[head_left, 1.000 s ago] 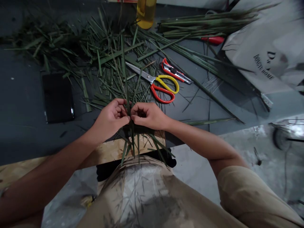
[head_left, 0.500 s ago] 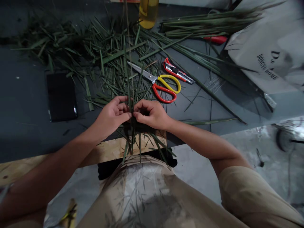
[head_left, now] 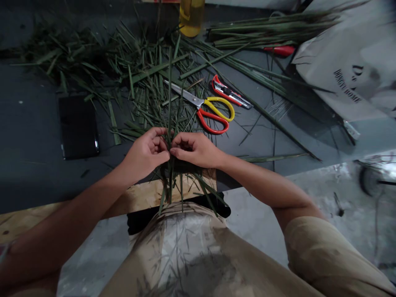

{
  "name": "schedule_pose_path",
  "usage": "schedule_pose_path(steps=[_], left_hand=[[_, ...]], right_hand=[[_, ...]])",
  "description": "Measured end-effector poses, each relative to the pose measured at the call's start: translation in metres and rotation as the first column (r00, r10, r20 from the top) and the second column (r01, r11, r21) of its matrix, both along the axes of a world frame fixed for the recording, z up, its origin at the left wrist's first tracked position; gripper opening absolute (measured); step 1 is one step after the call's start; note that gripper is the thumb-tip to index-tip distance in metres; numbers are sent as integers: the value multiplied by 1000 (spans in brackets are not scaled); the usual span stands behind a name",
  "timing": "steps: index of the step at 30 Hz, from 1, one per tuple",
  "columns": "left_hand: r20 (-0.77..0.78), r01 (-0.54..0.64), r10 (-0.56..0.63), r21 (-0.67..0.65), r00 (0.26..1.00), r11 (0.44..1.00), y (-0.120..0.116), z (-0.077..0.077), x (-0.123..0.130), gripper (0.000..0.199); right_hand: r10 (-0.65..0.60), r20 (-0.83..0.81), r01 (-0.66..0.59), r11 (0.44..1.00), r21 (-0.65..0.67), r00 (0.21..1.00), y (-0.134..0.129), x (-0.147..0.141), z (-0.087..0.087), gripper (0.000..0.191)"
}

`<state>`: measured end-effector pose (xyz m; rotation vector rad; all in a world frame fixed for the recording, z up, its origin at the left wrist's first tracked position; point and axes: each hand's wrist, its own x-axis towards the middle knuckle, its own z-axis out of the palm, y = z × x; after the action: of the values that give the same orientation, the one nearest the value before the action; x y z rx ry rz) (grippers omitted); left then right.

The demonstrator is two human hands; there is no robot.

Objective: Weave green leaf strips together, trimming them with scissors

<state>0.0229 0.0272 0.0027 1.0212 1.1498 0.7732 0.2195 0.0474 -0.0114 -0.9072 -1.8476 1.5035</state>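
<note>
Through the head camera I saw the left hand (head_left: 144, 154) and right hand (head_left: 193, 150) pinching upright narrow green leaf strips (head_left: 170, 165) between their fingertips, above the near edge of a dark table (head_left: 31, 165); red-and-yellow scissors (head_left: 202, 105) and a red utility knife (head_left: 230, 94) lay far right.

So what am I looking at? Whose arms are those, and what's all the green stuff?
This picture comes from one camera worn on a person's head, looking down, so those arms are the person's own. The left hand and the right hand pinch long green leaf strips between their fingers. More strips lie scattered on the dark table, near scissors with red and yellow handles, a red utility knife and a black phone.
</note>
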Motion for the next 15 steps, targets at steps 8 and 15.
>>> schedule_pose_path(steps=[8,15], left_hand=[[28,21,-21,-13,999,1000,0,1,1,48],[90,6,-1,-56,996,998,0,1,-1,58]], right_hand=[[-21,-20,24,987,158,1000,-6,-3,-1,14],[-100,-46,104,989,101,994,-3,-2,-1,17]])
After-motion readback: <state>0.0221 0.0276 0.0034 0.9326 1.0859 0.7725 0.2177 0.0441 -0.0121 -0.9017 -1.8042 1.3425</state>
